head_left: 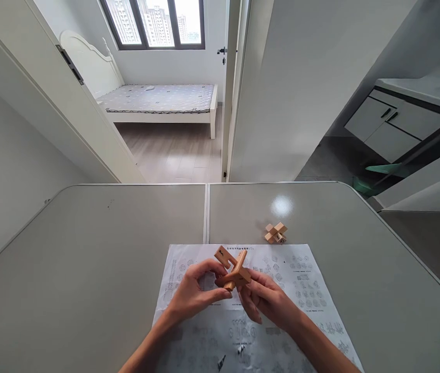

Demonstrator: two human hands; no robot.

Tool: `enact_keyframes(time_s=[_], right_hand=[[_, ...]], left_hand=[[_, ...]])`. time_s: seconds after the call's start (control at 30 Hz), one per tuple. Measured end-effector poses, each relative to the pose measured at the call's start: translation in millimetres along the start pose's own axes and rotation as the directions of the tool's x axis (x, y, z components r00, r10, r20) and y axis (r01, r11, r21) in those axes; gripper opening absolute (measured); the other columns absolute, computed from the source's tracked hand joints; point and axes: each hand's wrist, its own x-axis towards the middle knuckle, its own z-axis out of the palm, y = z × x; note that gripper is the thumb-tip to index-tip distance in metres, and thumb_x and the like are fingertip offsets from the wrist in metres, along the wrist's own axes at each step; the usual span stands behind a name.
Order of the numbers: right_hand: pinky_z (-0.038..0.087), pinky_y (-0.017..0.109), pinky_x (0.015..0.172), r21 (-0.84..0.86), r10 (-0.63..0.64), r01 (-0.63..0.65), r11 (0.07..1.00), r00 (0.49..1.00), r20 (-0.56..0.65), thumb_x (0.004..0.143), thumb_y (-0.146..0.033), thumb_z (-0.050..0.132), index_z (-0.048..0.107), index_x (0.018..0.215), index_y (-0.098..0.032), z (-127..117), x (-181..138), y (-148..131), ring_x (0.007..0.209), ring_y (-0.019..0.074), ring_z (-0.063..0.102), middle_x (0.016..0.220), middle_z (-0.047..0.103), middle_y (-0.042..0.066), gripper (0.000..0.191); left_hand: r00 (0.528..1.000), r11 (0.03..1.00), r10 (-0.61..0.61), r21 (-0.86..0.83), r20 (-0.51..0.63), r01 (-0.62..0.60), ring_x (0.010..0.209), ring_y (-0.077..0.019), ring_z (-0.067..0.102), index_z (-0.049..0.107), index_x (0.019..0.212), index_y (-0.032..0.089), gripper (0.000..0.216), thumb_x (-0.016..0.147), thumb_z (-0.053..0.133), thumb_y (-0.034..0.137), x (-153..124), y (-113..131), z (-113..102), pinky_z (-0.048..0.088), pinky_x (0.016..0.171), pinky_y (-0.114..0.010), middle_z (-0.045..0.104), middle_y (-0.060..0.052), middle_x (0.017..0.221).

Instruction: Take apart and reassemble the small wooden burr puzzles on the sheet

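Note:
Between my two hands is a wooden burr puzzle, partly put together, its notched pieces crossing at angles. One piece at its upper left bears a dark printed mark. My left hand pinches the puzzle from the left between thumb and fingers. From the right, my right hand grips its lower right side, with some fingers curled underneath. Below the hands lies a printed instruction sheet with rows of small diagrams. A second wooden burr puzzle rests on the table just past the sheet's far edge.
The grey table has a seam running across its far half. Beyond it, a doorway opens onto a room with a bed and a window. White cabinets stand at the right.

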Motion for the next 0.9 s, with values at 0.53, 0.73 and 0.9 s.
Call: enact_keyframes(time_s=[0.53, 0.73, 0.9], right_hand=[[0.034, 0.023, 0.044, 0.029, 0.002, -0.001, 1.0, 0.999, -0.038, 0.099, -0.045, 0.068, 0.067, 0.105, -0.013, 7, 1, -4, 0.039, 0.0091, 0.042, 0.054, 0.054, -0.005, 0.032], [0.032, 0.023, 0.043, 0.073, -0.002, 0.006, 0.997, 0.999, -0.054, 0.101, -0.043, 0.065, 0.066, 0.097, -0.015, 5, 1, -2, 0.039, 0.0076, 0.04, 0.056, 0.054, -0.005, 0.028], [0.027, 0.022, 0.041, 0.136, -0.023, 0.045, 0.99, 0.987, -0.159, 0.1, -0.045, 0.067, 0.066, 0.092, -0.016, 1, 2, -5, 0.039, 0.0065, 0.035, 0.057, 0.049, -0.006, 0.03]], left_hand=[[0.999, 0.998, -0.032, -0.056, -0.025, 0.031, 0.071, -0.0148, 0.054, 0.067, 0.078, 0.018, 0.021, 0.079, 0.083, 0.031, 0, 5, 0, 0.047, 0.072, -0.028, 0.065, -0.001, 0.077], [1.0, 0.994, 0.009, -0.114, 0.02, -0.007, 0.071, -0.0146, 0.055, 0.069, 0.079, 0.018, 0.028, 0.079, 0.086, 0.04, -1, -1, -3, 0.047, 0.071, -0.029, 0.066, -0.002, 0.078], [0.999, 0.993, 0.022, -0.112, -0.036, -0.026, 0.076, -0.0178, 0.062, 0.069, 0.081, 0.017, 0.035, 0.079, 0.085, 0.048, -1, -7, -6, 0.051, 0.074, -0.031, 0.068, -0.003, 0.079]])
